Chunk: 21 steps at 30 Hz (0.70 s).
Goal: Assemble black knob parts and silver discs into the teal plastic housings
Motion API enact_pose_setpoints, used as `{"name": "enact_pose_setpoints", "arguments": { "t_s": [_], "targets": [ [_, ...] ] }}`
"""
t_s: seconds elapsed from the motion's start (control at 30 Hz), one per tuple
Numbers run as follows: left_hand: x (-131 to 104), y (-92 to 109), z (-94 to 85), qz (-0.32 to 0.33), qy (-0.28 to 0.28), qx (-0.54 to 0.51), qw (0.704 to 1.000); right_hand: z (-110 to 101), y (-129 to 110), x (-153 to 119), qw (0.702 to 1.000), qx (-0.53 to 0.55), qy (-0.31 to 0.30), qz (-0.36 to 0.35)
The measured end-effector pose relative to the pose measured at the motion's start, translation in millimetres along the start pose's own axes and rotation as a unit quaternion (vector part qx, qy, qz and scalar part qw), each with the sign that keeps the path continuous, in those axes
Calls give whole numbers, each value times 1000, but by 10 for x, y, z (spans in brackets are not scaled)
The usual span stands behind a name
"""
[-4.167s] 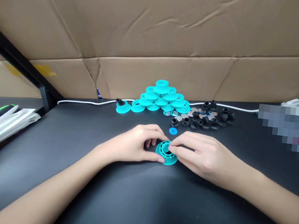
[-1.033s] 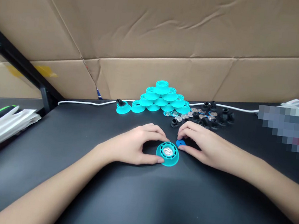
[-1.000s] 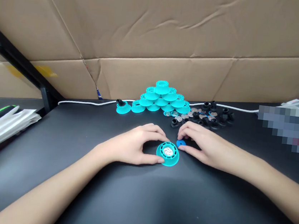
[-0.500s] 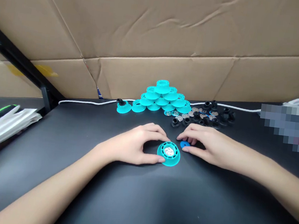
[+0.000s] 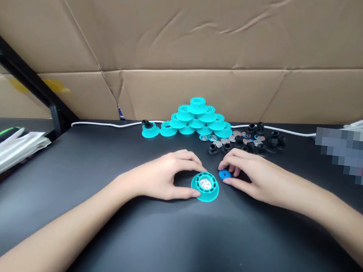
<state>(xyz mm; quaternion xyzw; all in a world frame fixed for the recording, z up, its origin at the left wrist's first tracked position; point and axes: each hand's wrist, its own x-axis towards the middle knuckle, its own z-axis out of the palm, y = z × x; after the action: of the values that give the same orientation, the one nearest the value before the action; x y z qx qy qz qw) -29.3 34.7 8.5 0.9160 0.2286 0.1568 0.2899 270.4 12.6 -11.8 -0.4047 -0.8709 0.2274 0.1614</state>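
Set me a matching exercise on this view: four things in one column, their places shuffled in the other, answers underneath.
Column one
1. Flat blue disc with a small central hole
2. Flared turquoise plastic piece with a silver disc inside
3. Thin white cable
4. Green-and-black handle

Column two
A. Along the foot of the brown cardboard
B. Between the left hand's thumb and forefinger
C. Near the picture's left edge, by a white bundle
D. At the right hand's thumb

Pairs: 1-D, 2-B, 3-A, 4-C
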Motion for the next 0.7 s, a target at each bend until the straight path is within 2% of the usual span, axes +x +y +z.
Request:
{"name": "enact_pose_setpoints", "arguments": {
  "t_s": [0.2,0.37,0.57,0.7],
  "targets": [
    [-9,-8,5,0,0,-1,1000,-14,1,-5,999,18,3,32],
    [-12,-9,8,-1,2,-1,1000,-56,-19,-19,999,22,-21,29],
    [-5,-11,8,-2,2,-2,1000,-70,-30,-34,999,21,-23,40],
    [-5,-4,5,-3,3,-2,1000,-68,-26,-12,999,29,-22,20]
  ]
}}
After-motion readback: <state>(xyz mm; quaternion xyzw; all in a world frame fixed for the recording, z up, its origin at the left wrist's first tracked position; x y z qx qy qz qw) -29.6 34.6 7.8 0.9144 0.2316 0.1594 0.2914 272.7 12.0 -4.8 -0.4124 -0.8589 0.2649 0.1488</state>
